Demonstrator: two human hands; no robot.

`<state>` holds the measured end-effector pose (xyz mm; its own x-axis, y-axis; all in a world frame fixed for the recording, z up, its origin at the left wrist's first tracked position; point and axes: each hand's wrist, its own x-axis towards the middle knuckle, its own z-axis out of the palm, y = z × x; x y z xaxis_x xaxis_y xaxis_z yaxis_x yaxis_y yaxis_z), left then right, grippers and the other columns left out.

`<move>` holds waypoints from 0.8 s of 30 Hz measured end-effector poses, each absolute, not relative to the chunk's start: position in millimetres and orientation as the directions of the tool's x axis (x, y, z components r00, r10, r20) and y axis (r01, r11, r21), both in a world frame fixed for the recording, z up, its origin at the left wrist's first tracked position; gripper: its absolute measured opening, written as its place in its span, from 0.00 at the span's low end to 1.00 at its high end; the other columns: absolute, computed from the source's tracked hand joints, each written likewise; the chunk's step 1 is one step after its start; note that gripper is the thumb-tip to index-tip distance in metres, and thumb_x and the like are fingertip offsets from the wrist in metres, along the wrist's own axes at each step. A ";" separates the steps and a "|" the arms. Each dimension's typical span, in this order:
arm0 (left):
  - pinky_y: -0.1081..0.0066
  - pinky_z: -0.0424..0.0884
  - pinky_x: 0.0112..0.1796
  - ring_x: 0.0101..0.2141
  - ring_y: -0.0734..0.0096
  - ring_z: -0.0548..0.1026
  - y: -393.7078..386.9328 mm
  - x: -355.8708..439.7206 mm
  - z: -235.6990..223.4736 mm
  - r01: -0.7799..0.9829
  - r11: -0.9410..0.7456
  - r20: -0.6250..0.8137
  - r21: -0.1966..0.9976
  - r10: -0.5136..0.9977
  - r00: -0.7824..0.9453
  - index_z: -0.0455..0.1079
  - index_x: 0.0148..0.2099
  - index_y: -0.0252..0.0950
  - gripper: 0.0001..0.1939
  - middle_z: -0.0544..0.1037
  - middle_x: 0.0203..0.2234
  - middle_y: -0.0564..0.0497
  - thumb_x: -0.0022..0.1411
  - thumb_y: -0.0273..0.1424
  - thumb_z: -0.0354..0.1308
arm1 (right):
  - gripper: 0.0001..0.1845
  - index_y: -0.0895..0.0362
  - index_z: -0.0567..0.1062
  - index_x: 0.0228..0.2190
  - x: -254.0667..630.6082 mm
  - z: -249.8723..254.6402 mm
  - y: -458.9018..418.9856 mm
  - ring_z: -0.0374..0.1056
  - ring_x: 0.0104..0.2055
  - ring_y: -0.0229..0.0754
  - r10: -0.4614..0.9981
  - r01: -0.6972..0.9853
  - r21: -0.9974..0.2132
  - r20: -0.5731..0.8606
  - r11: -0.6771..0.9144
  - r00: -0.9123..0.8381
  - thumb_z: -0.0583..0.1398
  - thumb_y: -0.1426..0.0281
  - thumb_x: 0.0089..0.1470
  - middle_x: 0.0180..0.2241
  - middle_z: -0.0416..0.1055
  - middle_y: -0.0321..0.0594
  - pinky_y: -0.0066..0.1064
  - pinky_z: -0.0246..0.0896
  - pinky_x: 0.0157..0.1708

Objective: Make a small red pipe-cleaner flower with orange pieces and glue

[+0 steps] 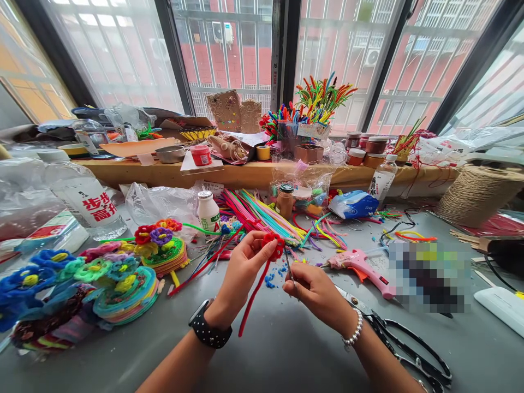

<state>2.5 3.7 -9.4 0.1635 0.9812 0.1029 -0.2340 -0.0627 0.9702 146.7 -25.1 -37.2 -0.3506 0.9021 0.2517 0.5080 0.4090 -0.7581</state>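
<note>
My left hand (245, 267) pinches a red pipe-cleaner flower (278, 246) between thumb and fingers. From it a long red pipe-cleaner tail (254, 297) hangs down above the grey table (270, 360). My right hand (317, 297) is closed on small scissors (289, 268), whose dark, narrow tip points up at the flower's right edge. Whether the tip touches the flower I cannot tell. Small blue fluffy scraps (270, 280) lie just beyond my hands, and a fan of coloured pipe cleaners (262, 215) spreads behind them.
Finished pipe-cleaner flowers (102, 268) crowd the left side. A pink glue gun (360, 266) and large black-handled shears (405, 341) lie to the right, the shears partly behind my forearm. Bottles, including a white-capped one (208, 212), stand farther back. A twine spool (477, 191) stands at far right.
</note>
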 end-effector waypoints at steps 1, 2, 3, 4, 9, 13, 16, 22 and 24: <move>0.80 0.64 0.30 0.26 0.81 0.67 3.9 2.0 -9.0 -0.236 -0.065 0.104 0.970 0.982 0.158 0.63 0.32 0.35 0.08 0.70 0.23 0.57 0.49 0.30 0.57 | 0.25 0.58 0.60 0.16 147.1 -37.5 -24.6 0.53 0.22 0.34 0.904 0.509 -0.759 0.254 0.407 -0.344 0.46 0.51 0.50 0.18 0.58 0.33 0.25 0.47 0.22; 0.81 0.64 0.29 0.25 0.81 0.67 4.1 1.3 -8.2 -0.238 -0.067 0.106 0.969 0.982 0.154 0.63 0.32 0.35 0.07 0.70 0.22 0.57 0.49 0.30 0.57 | 0.25 0.58 0.60 0.15 147.6 -37.7 -23.9 0.54 0.22 0.34 0.905 0.507 -0.760 0.257 0.406 -0.339 0.47 0.52 0.50 0.18 0.58 0.33 0.25 0.47 0.22; 0.81 0.64 0.29 0.25 0.81 0.67 4.3 0.3 -7.0 -0.236 -0.065 0.103 0.970 0.983 0.155 0.63 0.32 0.35 0.07 0.70 0.22 0.57 0.49 0.30 0.57 | 0.25 0.58 0.59 0.14 148.5 -37.6 -23.3 0.54 0.22 0.34 0.905 0.506 -0.761 0.261 0.407 -0.335 0.48 0.53 0.50 0.17 0.57 0.33 0.25 0.48 0.23; 0.81 0.63 0.28 0.25 0.80 0.67 4.6 -1.0 -5.5 -0.233 -0.060 0.099 0.971 0.982 0.159 0.64 0.31 0.36 0.07 0.70 0.22 0.57 0.49 0.31 0.57 | 0.25 0.58 0.58 0.13 149.6 -37.4 -22.7 0.54 0.22 0.34 0.905 0.506 -0.759 0.266 0.410 -0.333 0.48 0.54 0.51 0.16 0.57 0.33 0.25 0.48 0.23; 0.80 0.62 0.24 0.20 0.81 0.65 6.8 -8.3 3.3 -0.167 -0.019 0.053 0.986 0.978 0.204 0.66 0.31 0.36 0.07 0.71 0.20 0.57 0.48 0.32 0.58 | 0.21 0.58 0.60 0.15 157.5 -34.0 -21.8 0.54 0.22 0.34 0.899 0.554 -0.720 0.241 0.418 -0.365 0.52 0.56 0.49 0.18 0.58 0.33 0.25 0.48 0.23; 0.79 0.60 0.21 0.18 0.80 0.65 7.3 -10.0 7.1 -0.091 0.022 0.000 0.996 0.973 0.233 0.66 0.27 0.35 0.08 0.70 0.17 0.57 0.45 0.33 0.60 | 0.18 0.58 0.64 0.20 161.0 -31.4 -22.9 0.56 0.24 0.36 0.901 0.602 -0.690 0.182 0.402 -0.393 0.54 0.55 0.46 0.22 0.63 0.35 0.26 0.49 0.23; 0.78 0.60 0.20 0.19 0.79 0.65 4.7 -7.4 7.9 -0.070 0.034 -0.015 0.997 0.966 0.256 0.66 0.26 0.35 0.08 0.70 0.17 0.56 0.44 0.33 0.60 | 0.18 0.58 0.65 0.20 161.2 -31.4 -22.7 0.57 0.25 0.36 0.906 0.634 -0.669 0.155 0.389 -0.393 0.55 0.55 0.45 0.22 0.64 0.34 0.26 0.49 0.24; 0.80 0.59 0.19 0.19 0.79 0.64 0.4 -4.2 11.6 -0.068 0.021 -0.006 0.997 0.978 0.210 0.66 0.25 0.35 0.06 0.69 0.16 0.56 0.44 0.32 0.59 | 0.19 0.58 0.64 0.17 162.4 -31.4 -21.8 0.56 0.24 0.35 0.912 0.654 -0.656 0.139 0.377 -0.386 0.56 0.56 0.45 0.20 0.62 0.33 0.25 0.47 0.23; 0.79 0.59 0.19 0.19 0.78 0.64 1.5 -5.9 13.4 -0.051 0.029 -0.016 0.998 0.970 0.243 0.66 0.24 0.35 0.07 0.68 0.16 0.56 0.43 0.32 0.60 | 0.19 0.58 0.63 0.16 163.1 -30.3 -22.1 0.56 0.24 0.35 0.910 0.652 -0.656 0.143 0.381 -0.388 0.57 0.56 0.44 0.19 0.61 0.32 0.25 0.47 0.23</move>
<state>-5.9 1.5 13.4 0.2435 0.9698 -0.0155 -0.0511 0.0288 0.9983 163.1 -22.1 -30.3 -0.3884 0.9103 0.1433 0.6515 0.3812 -0.6559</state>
